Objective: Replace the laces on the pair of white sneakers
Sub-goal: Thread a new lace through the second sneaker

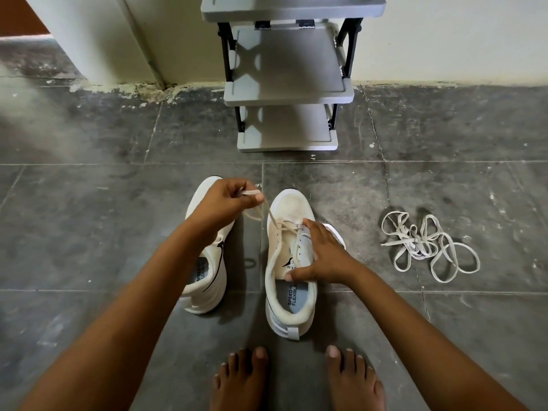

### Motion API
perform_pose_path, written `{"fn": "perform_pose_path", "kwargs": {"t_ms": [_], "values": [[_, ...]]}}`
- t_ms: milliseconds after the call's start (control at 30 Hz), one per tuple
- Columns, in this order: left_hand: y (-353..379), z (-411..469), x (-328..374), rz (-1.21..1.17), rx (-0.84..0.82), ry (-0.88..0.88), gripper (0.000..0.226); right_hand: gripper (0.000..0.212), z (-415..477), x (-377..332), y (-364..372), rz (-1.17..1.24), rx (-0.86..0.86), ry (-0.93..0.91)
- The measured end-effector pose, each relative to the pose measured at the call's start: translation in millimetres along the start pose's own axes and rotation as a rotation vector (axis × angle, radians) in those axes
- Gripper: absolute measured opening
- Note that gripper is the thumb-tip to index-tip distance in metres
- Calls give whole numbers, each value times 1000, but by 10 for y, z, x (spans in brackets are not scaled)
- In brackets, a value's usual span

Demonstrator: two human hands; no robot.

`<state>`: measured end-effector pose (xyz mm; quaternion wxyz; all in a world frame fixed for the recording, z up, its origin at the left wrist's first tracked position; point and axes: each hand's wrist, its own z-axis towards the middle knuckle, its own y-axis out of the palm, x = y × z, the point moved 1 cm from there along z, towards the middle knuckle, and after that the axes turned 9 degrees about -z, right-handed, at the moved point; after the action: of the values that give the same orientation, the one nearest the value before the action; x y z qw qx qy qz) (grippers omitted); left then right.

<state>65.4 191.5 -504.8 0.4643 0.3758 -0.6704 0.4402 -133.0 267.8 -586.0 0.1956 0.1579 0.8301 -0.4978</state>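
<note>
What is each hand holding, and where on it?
Left hand pinches the lace on its loose stretch, drawn up from the eyelets of the sneaker. Right hand grips nothing; it presses flat on that sneaker's upper.

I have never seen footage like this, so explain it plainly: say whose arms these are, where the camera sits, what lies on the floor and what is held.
There is no machine here. A single camera is worn on a person's head and looks down, so the arms and bare feet are that person's own. The left hand pinches a lace and holds it up from the front eyelets of the right sneaker, which stands on the grey tiled floor. The right hand rests on that sneaker with its thumb at the opening, as if steadying it. The left sneaker stands beside it, partly hidden by the arm. A loose tangle of laces lies further right, apart from the shoes. A grey shoe rack stands by the wall.
</note>
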Motion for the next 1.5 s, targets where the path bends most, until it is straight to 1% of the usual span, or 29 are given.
{"fn": "perform_pose_path", "kwargs": {"t_ms": [33,67,100,167,233,300,367,467,567,633,667,733,800,867,967,1067,1200,1300,1433,1500], "values": [[28,-3,-15,40,-3,-8,14,124,-2,-11,1,-5,8,1],[50,11,-42,135,5,-12,10,124,-5,-20,4,-12,14,2],[54,43,-71,283,23,-3,10,123,-6,-25,6,-12,18,3],[36,103,-88,545,47,14,24,122,-17,-21,11,19,16,0],[44,123,-49,636,40,30,31,119,-39,-16,11,65,16,-13],[74,136,-24,691,5,65,33,113,-69,-17,1,110,30,-21],[117,142,-8,737,-37,60,35,106,-94,-22,-21,139,73,-16],[169,125,-5,707,-51,93,31,92,-122,-45,-41,136,202,39],[271,42,-41,449,38,89,17,71,-143,-111,12,158,285,116],[429,-17,-95,290,41,27,10,61,-151,-145,46,204,302,153],[520,-48,-131,263,43,3,9,57,-150,-155,51,225,314,167],[681,-104,-201,326,67,7,8,47,-152,-168,48,273,341,188],[788,-127,-250,408,88,53,8,35,-161,-162,37,339,376,205],[859,-119,-275,455,76,79,8,27,-186,-125,32,457,393,215],[935,-108,-298,533,89,76,12,26,-235,-32,39,713,357,232],[974,-117,-334,515,133,60,12,29,-255,19,48,891,301,230],[1000,-123,-376,533,144,15,12,29,-250,20,56,960,280,205],[1026,-125,-391,546,134,19,12,29,-254,35,51,966,267,197],[1043,-118,-407,479,134,-10,11,30,-233,35,65,892,210,179],[1057,-117,-403,460,130,-30,11,30,-229,49,79,936,184,180]]}}
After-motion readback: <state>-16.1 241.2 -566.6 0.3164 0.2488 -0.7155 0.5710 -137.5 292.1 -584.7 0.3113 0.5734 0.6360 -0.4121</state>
